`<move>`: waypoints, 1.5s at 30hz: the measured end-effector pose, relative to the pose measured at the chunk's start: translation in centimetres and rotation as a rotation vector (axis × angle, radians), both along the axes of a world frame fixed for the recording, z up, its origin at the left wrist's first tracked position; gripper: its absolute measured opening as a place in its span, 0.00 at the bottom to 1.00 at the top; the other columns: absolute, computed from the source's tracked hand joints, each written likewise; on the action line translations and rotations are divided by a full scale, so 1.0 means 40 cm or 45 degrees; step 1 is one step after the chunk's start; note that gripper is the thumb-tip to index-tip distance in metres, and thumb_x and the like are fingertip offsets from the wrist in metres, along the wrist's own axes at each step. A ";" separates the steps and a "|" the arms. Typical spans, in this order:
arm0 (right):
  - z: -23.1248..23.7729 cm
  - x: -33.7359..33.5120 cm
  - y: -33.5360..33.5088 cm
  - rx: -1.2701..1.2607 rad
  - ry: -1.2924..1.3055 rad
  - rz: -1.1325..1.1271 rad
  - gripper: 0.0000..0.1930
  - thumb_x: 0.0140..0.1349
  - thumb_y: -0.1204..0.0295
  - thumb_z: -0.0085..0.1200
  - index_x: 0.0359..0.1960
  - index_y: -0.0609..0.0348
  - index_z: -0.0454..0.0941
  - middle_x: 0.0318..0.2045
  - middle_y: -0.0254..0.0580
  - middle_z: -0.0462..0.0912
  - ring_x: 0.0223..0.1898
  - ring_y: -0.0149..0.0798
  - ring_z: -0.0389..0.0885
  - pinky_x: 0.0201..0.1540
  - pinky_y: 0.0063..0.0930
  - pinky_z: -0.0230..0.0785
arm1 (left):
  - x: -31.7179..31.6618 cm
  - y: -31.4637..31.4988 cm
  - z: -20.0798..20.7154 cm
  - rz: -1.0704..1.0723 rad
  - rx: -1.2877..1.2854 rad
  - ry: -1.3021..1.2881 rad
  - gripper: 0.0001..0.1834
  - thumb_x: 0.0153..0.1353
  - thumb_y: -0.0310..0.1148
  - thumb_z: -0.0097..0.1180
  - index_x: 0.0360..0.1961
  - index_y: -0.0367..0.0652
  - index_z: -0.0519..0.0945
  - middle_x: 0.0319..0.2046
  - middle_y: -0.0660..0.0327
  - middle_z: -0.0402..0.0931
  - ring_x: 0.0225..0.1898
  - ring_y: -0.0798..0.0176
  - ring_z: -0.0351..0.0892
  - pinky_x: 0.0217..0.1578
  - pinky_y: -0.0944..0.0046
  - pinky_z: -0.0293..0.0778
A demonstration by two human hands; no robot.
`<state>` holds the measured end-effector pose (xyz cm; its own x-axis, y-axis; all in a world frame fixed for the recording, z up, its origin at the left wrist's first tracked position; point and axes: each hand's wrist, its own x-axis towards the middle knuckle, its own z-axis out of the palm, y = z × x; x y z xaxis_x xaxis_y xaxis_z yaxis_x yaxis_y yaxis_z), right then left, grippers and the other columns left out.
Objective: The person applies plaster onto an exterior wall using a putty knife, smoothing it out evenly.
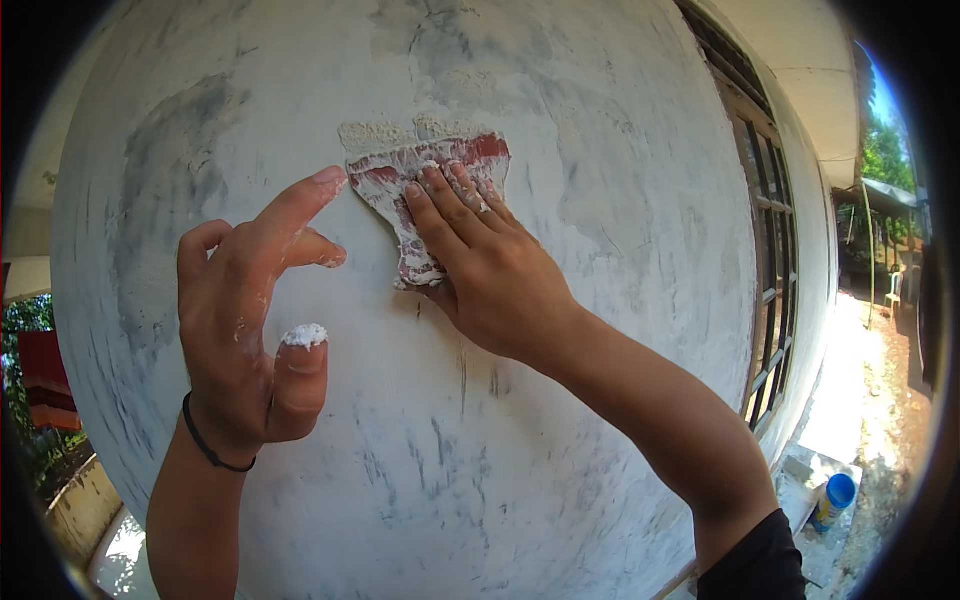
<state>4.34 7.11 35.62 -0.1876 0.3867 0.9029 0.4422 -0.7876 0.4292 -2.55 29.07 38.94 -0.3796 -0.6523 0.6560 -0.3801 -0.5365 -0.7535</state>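
My right hand (500, 275) presses a red putty spreader (384, 178) against the grey-white wall (350, 430). Its fingers lie along the face, with the thumb tucked by the narrow lower end. White paste smears the spreader and those fingertips. Just above the wide edge, a rough strip of putty (372, 134) clings to the wall. My left hand (235, 290) hovers left of the spreader, fingers bent and apart, gripping nothing. A dab of white putty (305, 336) sits on its thumb tip, and more marks the index finger. A black band (213, 455) circles that wrist.
To the right, a window with a brown frame and bars (768, 215) is set in the wall. A blue container (833, 500) stands low on a ledge at the lower right. Red cloth (48, 380) hangs at the far left.
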 end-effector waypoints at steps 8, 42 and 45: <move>-0.028 0.012 0.086 0.301 -0.085 -0.142 0.33 0.58 0.65 0.55 0.60 0.74 0.61 0.60 0.69 0.65 0.63 0.61 0.63 0.65 0.48 0.55 | 0.071 -0.036 -0.001 -0.175 -0.013 0.007 0.28 0.64 0.46 0.33 0.54 0.33 0.69 0.51 0.49 0.76 0.35 0.64 0.82 0.46 0.63 0.60; -0.020 -0.130 -0.056 -0.019 -0.072 -0.215 0.23 0.59 0.76 0.50 0.57 0.68 0.67 0.53 0.58 0.75 0.55 0.55 0.75 0.58 0.44 0.66 | -0.085 -0.009 -0.043 -0.007 0.009 0.123 0.24 0.65 0.46 0.36 0.50 0.41 0.74 0.45 0.59 0.80 0.31 0.65 0.80 0.41 0.61 0.59; 0.034 -0.043 -0.030 0.052 -0.147 -0.218 0.25 0.59 0.75 0.51 0.59 0.68 0.65 0.56 0.60 0.72 0.58 0.56 0.72 0.61 0.44 0.64 | -0.065 -0.010 -0.048 -0.030 -0.001 0.117 0.24 0.64 0.46 0.35 0.50 0.41 0.74 0.45 0.59 0.80 0.31 0.65 0.80 0.41 0.60 0.59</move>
